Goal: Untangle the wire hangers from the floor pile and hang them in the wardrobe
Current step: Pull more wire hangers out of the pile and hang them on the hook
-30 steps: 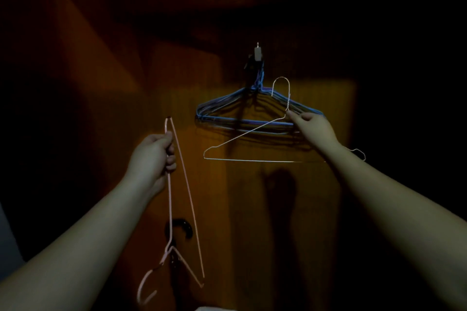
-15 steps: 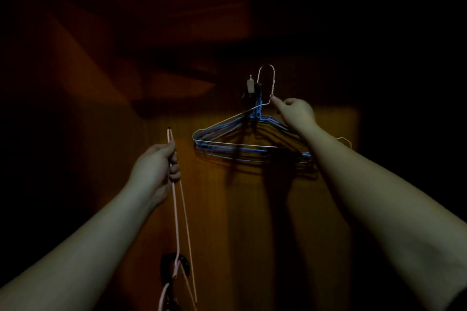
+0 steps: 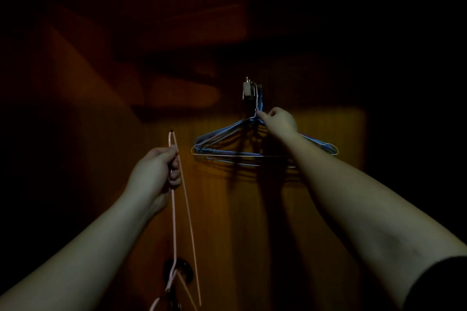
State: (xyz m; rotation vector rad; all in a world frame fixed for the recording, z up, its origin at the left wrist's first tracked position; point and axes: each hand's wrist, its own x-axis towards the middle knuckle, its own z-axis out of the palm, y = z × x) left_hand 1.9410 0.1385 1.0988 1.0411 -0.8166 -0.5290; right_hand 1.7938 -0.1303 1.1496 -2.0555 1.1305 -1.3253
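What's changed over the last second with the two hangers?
The right hand raised the white hanger and set its hook over the wardrobe hook, among the blue hangers; it still pinches the neck. The left hand still grips the pink hanger, hanging hook-down.

A small metal hook (image 3: 249, 89) was fixed high on the wooden back panel (image 3: 316, 197) of the dim wardrobe and bore all the hung hangers. A bunch of blue hangers (image 3: 222, 137) hung from it, their necks gathered just below it and their bars spread left and right against the panel. A white hanger (image 3: 227, 155) hung at the front of the bunch, its twisted neck rising to the hook. The number of blue hangers could not be told. Their shadows fell on the panel below.
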